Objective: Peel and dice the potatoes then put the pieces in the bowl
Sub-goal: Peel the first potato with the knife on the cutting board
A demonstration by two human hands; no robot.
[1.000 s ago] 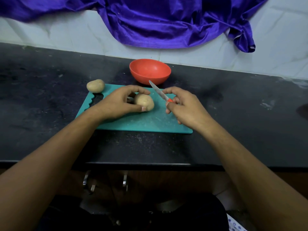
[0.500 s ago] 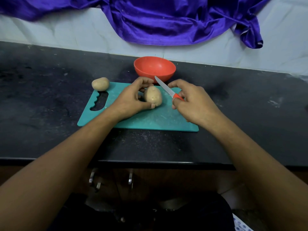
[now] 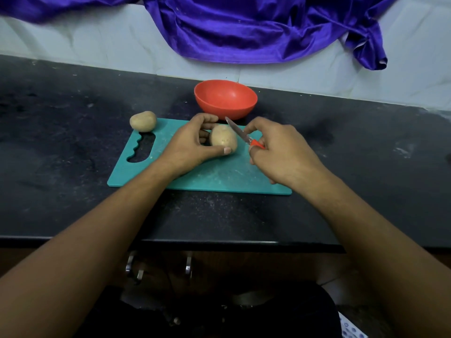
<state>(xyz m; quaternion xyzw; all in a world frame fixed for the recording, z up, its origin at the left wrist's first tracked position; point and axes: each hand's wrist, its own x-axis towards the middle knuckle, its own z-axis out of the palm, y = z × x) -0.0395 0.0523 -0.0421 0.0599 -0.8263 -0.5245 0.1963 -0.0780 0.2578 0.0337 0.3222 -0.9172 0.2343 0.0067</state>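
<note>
A dark stone countertop (image 3: 73, 167) is running across the scene from left to right, with a pale tiled wall (image 3: 97, 45) standing behind it. A shiny purple cloth (image 3: 244, 28) is hanging in folds over the far part of that wall.

A teal cutting board (image 3: 219, 176) is lying flat on the counter near its middle, its wavy handle cut-out facing left. A red bowl (image 3: 227, 111) is sitting upright just beyond the board's far edge.

The left hand (image 3: 190, 145) is reaching in over the board from the near left. Its fingers are curling over the far side of a potato (image 3: 223, 140) while the thumb is pressing on its near side, so the hand is gripping it. This potato is wearing its full skin and is sitting on the board's middle.

The right hand (image 3: 280, 150) is coming in from the near right. Its fingers are closing tightly round the orange handle of a small knife (image 3: 238, 131). The blade is pointing far and left, its tip lying just beside the held potato; whether it is touching the skin cannot be told.

A second potato (image 3: 143, 121), also unpeeled, is resting at the board's far left corner, well apart from both hands.
</note>
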